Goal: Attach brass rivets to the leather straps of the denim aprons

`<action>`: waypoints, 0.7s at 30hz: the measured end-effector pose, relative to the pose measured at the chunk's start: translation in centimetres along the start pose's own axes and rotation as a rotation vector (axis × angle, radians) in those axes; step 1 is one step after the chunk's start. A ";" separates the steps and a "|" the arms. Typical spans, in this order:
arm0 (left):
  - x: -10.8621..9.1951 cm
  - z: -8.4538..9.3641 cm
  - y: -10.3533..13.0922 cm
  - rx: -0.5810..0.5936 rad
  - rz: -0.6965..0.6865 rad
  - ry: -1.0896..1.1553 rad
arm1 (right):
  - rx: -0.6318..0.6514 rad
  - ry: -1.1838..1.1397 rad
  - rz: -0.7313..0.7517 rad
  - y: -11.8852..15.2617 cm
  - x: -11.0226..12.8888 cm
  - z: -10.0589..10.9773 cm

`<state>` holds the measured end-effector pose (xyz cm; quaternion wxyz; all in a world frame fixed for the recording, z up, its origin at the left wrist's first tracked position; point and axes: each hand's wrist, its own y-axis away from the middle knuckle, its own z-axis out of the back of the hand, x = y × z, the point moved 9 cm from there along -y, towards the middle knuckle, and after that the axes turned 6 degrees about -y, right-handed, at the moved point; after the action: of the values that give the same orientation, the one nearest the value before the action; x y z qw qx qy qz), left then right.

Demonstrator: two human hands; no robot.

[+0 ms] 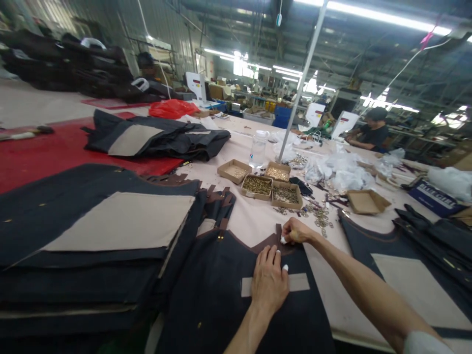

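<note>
A dark apron-like fabric piece (221, 295) with brown trim along its curved top edge lies in front of me. My left hand (270, 278) rests flat on it, fingers stretched, over a beige strip (299, 282). At the upper right corner my right hand (296, 231) is closed in a pinch against the brown trim, right beside a short brown tab (279, 230). Whatever sits between those fingertips is hidden. White coverings show on some fingertips of both hands. Another brown tab (223, 224) with small brass-coloured studs stands on the piece's left corner.
Cardboard trays of small metal parts (257, 185) stand beyond the piece, with loose metal rings (320, 216) to their right. Stacked dark pieces (92, 275) lie left, more (416, 265) right. A clear jug (258, 149) stands behind. A co-worker (372, 130) sits across the table.
</note>
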<state>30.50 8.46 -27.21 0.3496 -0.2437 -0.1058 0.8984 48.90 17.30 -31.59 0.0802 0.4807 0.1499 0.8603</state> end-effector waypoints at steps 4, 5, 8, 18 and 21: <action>0.1 -0.3 -0.1 0.002 -0.007 -0.013 | 0.062 -0.042 -0.070 -0.7 0.5 0.1; 0.1 -0.3 -0.1 0.001 -0.007 -0.015 | 0.077 -0.040 -0.070 -0.8 0.7 0.0; 0.2 -0.4 -0.1 -0.006 -0.007 -0.013 | 0.117 -0.040 -0.048 -0.8 1.0 -0.2; 0.7 -1.1 -0.2 0.008 -0.005 -0.025 | 0.170 0.039 -0.169 -2.8 -0.2 -0.3; 0.4 -1.0 -0.3 0.045 -0.001 -0.012 | 0.157 0.101 -0.241 -3.5 -0.8 -0.3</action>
<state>30.96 8.98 -28.14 0.3549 -0.2304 -0.0877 0.9018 49.02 20.36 -33.59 0.1374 0.4202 0.2773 0.8530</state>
